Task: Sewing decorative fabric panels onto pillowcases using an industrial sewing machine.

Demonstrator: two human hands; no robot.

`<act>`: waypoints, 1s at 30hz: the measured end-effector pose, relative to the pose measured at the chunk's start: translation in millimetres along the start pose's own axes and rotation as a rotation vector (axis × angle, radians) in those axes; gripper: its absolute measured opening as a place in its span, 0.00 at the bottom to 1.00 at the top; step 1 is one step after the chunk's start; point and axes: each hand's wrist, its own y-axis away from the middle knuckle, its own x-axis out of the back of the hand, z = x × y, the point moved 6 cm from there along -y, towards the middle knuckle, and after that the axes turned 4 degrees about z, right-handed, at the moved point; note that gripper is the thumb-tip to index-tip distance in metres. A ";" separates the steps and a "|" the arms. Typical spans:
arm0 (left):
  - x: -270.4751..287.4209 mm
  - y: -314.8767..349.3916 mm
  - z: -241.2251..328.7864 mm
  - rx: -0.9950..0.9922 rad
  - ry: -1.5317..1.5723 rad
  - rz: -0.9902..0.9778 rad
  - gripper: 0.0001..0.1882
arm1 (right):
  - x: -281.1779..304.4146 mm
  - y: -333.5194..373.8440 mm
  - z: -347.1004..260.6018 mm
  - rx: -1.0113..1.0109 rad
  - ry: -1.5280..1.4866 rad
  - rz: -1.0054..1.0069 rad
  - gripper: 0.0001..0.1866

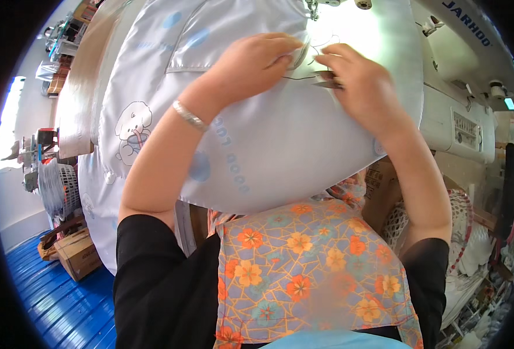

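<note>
White fabric [280, 139], printed with blue spots and cartoon puppies, is spread across the sewing table and hangs over its near edge. My left hand [257, 63] has its fingers closed on the fabric beside the corner of a stitched pocket [198, 49]. Small thread snips [326, 84] sit in my right hand [361, 84], their metal blades pointing left toward my left hand. A dark thread [299, 78] runs between the two hands, and its loose loops lie near my right fingertips. Above the hands, the presser foot [311, 7] shows at the top edge under a bright light.
The sewing machine body [472, 46] stands at the upper right. A cardboard box [79, 253] rests on the blue floor [41, 296] at the left, near a white basket [68, 183]. A flowered apron [309, 262] covers my lap. White material [472, 262] is piled at the right.
</note>
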 end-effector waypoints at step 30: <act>82.2 112.3 -70.7 0.127 -0.635 0.181 0.19 | -27.5 -3.2 8.6 0.132 0.086 0.058 0.11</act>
